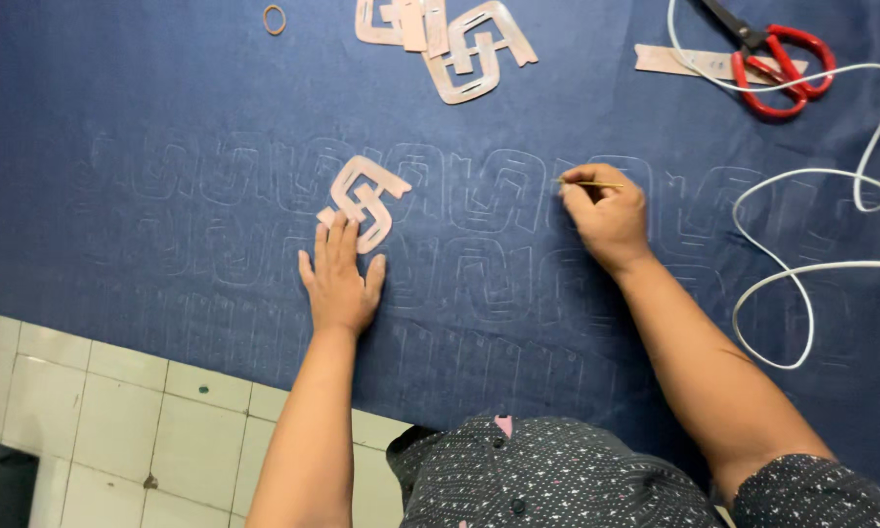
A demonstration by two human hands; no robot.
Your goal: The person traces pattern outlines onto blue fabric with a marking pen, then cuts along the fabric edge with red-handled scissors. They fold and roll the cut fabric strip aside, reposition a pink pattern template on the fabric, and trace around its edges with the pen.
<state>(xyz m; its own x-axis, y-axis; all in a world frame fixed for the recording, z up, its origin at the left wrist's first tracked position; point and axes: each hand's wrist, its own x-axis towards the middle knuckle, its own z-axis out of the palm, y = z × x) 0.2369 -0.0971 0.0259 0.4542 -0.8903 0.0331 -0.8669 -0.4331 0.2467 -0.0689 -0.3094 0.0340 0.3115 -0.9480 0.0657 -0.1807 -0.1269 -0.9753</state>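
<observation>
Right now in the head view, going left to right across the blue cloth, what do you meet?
Rubber band → left hand on a cardboard template → spare templates → right hand pinching a thin stick → red scissors → white cord.

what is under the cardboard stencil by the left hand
The stencil lies on blue fabric with faint traced outlines; left hand fingers press its lower edge. Fabric directly beneath is covered.

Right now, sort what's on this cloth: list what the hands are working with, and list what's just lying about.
In use:
- left hand, fingertips on the pink cut-out template
- right hand, pinching a thin marking stick
- blue cloth with faint traced outlines

Lying about:
- spare templates
- red-handled scissors
- strip under the scissors
- white cord
- rubber band
</observation>
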